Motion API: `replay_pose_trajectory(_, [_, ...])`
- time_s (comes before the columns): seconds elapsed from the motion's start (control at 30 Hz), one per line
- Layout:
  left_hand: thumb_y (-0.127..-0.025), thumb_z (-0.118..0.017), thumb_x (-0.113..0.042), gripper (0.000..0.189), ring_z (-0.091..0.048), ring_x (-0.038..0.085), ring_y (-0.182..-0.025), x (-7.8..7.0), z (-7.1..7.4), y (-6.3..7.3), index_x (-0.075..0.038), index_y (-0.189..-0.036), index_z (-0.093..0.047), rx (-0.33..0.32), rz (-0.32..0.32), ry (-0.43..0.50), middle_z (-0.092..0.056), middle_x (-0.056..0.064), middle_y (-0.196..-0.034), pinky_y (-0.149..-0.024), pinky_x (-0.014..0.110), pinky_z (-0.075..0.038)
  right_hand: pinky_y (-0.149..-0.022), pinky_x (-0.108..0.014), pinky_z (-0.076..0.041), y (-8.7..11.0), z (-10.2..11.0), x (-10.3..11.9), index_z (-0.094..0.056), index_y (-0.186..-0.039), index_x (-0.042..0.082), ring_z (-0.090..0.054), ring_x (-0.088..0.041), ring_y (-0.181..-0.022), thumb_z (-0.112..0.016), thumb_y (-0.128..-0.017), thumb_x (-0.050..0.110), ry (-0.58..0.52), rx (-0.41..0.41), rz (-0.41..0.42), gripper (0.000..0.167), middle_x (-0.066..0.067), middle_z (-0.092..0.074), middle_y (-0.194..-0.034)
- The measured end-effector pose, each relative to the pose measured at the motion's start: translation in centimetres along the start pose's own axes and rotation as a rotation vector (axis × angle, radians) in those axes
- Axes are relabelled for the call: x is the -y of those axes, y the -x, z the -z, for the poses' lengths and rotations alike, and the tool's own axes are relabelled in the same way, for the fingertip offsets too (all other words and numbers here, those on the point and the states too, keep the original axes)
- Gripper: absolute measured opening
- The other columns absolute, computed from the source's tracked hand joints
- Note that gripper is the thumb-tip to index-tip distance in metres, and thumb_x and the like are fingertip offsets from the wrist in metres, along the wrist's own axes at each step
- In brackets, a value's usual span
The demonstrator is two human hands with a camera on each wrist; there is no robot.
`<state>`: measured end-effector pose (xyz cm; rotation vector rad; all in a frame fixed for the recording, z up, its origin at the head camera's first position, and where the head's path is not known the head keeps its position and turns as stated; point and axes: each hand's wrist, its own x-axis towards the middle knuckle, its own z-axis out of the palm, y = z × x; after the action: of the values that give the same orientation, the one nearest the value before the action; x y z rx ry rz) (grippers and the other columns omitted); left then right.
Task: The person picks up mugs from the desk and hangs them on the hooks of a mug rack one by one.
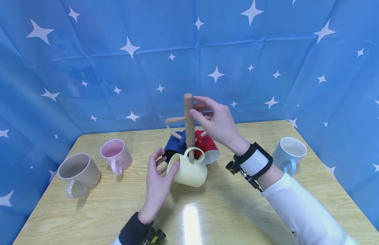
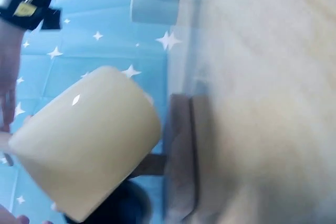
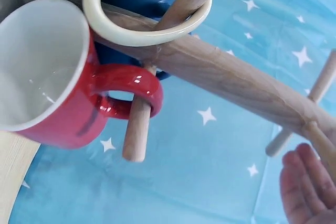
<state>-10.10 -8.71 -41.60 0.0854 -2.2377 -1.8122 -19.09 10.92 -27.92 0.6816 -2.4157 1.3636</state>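
A cream mug [image 1: 190, 172] hangs by its handle on a front peg of a wooden mug tree [image 1: 189, 126], its mouth facing left. My left hand [image 1: 158, 180] is at that mouth, thumb against the rim and fingers spread beside it. With thumb and forefinger my right hand [image 1: 217, 119] holds the post near its top; the other fingers [image 3: 302, 184] reach past an upper peg. A red mug [image 3: 79, 114] hangs by its handle on a low peg at the right, its white inside showing. A blue mug [image 1: 176, 141] hangs behind, partly hidden by the cream one.
On the table [image 1: 122, 211] at the left stand a greyish mug [image 1: 85, 173] and a pink mug [image 1: 122, 158]. A pale blue mug [image 1: 288, 153] stands at the right, beside my right forearm. A blue curtain [image 1: 164, 61] with white stars rises behind the table.
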Motion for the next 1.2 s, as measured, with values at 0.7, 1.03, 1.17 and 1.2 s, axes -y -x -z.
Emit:
replay_pose_trajectory(0.7, [-0.102,-0.071,-0.027,0.047,-0.062,0.033,-0.135,-5.7,3.3,-2.4,-0.01,-0.145,-0.061,0.138,-0.235,-0.275,-0.063,0.013,-0.148,-0.11,0.057,-0.053,-0.106,-0.061,-0.055,10.2,2.7,-6.3,-0.058,-0.148,0.007,-0.063,-0.038,-0.133,-0.07,-0.102,0.023,0.178,-0.043,-0.139,0.05,-0.017,-0.066,-0.145])
replay_pose_trajectory(1.03, [-0.099,-0.073,-0.023,0.046,-0.064,0.034,-0.133,-5.1,3.9,-2.5,-0.01,-0.142,-0.063,0.225,-0.307,-0.372,-0.068,0.014,-0.141,-0.107,0.054,-0.056,-0.101,-0.058,-0.055,13.0,4.6,-9.2,-0.064,-0.139,0.001,-0.066,-0.04,-0.126,-0.071,-0.101,0.018,0.255,-0.103,-0.14,0.042,-0.021,-0.07,-0.137])
replay_pose_trajectory(1.17, [-0.1,-0.073,-0.023,0.045,-0.065,0.034,-0.132,-5.0,3.8,-2.7,-0.008,-0.141,-0.063,0.223,-0.308,-0.372,-0.068,0.014,-0.14,-0.106,0.054,-0.056,-0.096,-0.06,-0.057,12.9,5.9,-9.3,-0.064,-0.139,0.001,-0.067,-0.042,-0.124,-0.07,-0.102,0.02,0.307,-0.098,-0.142,0.042,-0.022,-0.07,-0.137])
replay_pose_trajectory(1.2, [-0.1,-0.073,-0.022,0.044,-0.065,0.033,-0.131,-5.0,3.8,-2.7,-0.009,-0.141,-0.063,0.218,-0.311,-0.371,-0.069,0.014,-0.14,-0.106,0.054,-0.057,-0.096,-0.06,-0.056,13.0,6.4,-9.3,-0.064,-0.139,0.001,-0.066,-0.043,-0.124,-0.07,-0.102,0.021,0.317,-0.1,-0.147,0.043,-0.023,-0.07,-0.137])
